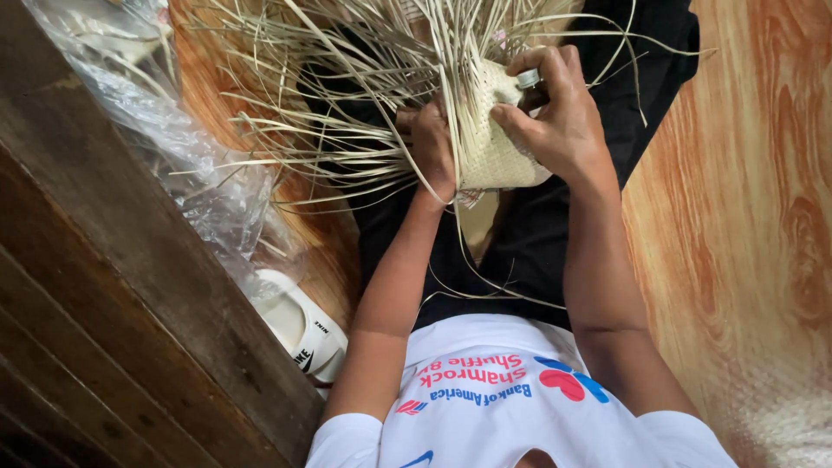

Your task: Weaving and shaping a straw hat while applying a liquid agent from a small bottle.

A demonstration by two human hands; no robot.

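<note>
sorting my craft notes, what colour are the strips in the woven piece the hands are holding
Pale straw-beige, a tight plaited weave, on the small woven strip basket; the head view shows it best.

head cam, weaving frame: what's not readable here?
- Left hand fingertips: head view, buried among the pale loose straw strips.
- Far side of the small woven straw basket: covered by the right hand.
- Strip ends: cut off by the top edge.
- Contents of the clear plastic bag: blurred by glare and folds.
- White sandal: partly under the bag.

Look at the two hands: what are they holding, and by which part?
Both hold a half-woven straw basket: right hand grips its woven side, left hand its edge among loose strands.
</note>
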